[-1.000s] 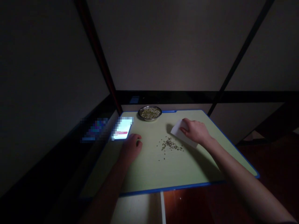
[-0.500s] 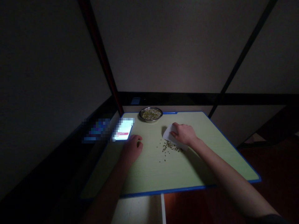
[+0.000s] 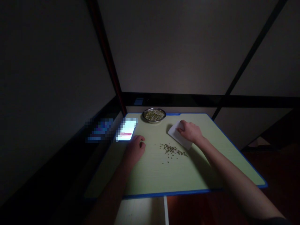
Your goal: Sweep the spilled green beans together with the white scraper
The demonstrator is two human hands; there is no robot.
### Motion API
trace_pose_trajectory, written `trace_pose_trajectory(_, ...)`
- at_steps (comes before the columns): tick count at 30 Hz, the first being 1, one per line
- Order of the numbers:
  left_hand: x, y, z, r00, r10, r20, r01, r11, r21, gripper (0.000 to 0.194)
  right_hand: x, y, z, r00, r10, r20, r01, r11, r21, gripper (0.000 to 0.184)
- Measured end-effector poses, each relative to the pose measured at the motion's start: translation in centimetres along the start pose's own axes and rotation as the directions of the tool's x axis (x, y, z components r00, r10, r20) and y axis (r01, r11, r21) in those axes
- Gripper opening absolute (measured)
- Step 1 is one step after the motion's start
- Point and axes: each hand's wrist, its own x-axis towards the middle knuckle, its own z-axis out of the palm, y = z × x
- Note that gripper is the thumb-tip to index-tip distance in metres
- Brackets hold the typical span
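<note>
I see the right hand [image 3: 191,132] with fingers pinched closed around a white card [image 3: 177,135], tilted just beside the loose seeds [image 3: 172,150], scattered mid-bench [image 3: 150,178]. Left hand [image 3: 135,150]: fingers half curled, thumb apart, nothing visible in them, next to the lit screen [image 3: 128,127]. Metal bowl [image 3: 154,122] of green and pale bits near the far edge.

We hold a thin white card [image 3: 177,135] by its upper part in our right hand [image 3: 191,132], its face tilted and its long lower edge slanting down toward the right. Just nearer to us, small dark greenish seeds [image 3: 172,149] lie loose on the pale green tabletop [image 3: 145,178], gathered in an uneven elongated patch with a few strays around it.
</note>
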Motion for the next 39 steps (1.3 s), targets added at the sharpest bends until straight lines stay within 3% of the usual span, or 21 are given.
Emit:
trace_pose_trajectory(5,0.0,-0.1,0.1,0.999,-0.035,-0.024,0.034,0.998,-0.044,0.017,1.1,-0.5,1.0,0.998,0.062,0.028,-0.063,0.997,0.051,0.046)
trace_pose_trajectory(8,0.1,-0.2,0.1,0.999,-0.045,-0.021,0.043,0.997,-0.063,0.017,1.5,-1.6,1.3,0.999,0.035,0.034,-0.037,0.998,0.053,0.045)
trace_pose_trajectory(13,0.1,-0.4,0.2,0.997,-0.068,-0.038,0.064,0.993,-0.100,0.017,2.1,-4.2,1.0,0.984,-0.176,0.029,0.176,0.984,0.002,0.044)
trace_pose_trajectory(17,0.1,-0.6,0.2,0.988,-0.153,-0.027,0.147,0.975,-0.164,0.018,2.6,-6.4,0.4,0.949,-0.314,0.025,0.314,0.949,-0.015,0.043)
trace_pose_trajectory(22,0.3,-0.8,0.0,0.961,-0.268,-0.064,0.227,0.902,-0.366,0.017,2.9,-8.3,-0.3,0.881,-0.473,0.017,0.473,0.881,-0.022,0.044)
trace_pose_trajectory(26,0.5,-0.6,-0.3,0.935,-0.336,-0.117,0.249,0.853,-0.458,0.016,3.0,-9.0,-0.6,0.769,-0.639,0.002,0.638,0.768,-0.054,0.041)
trace_pose_trajectory(31,0.5,-0.4,-0.4,0.911,-0.405,-0.082,0.314,0.807,-0.500,0.014,2.6,-9.3,-1.0,0.655,-0.755,-0.013,0.753,0.654,-0.064,0.030)
trace_pose_trajectory(34,0.5,-0.3,-0.2,0.904,-0.419,-0.081,0.322,0.796,-0.513,0.015,2.4,-9.5,-1.5,0.627,-0.779,0.019,0.779,0.625,-0.050,0.027)
trace_pose_trajectory(39,0.5,0.1,-0.4,0.905,-0.416,-0.087,0.328,0.814,-0.479,0.015,2.2,-9.8,-2.1,0.641,-0.754,0.144,0.763,0.647,-0.008,0.026)
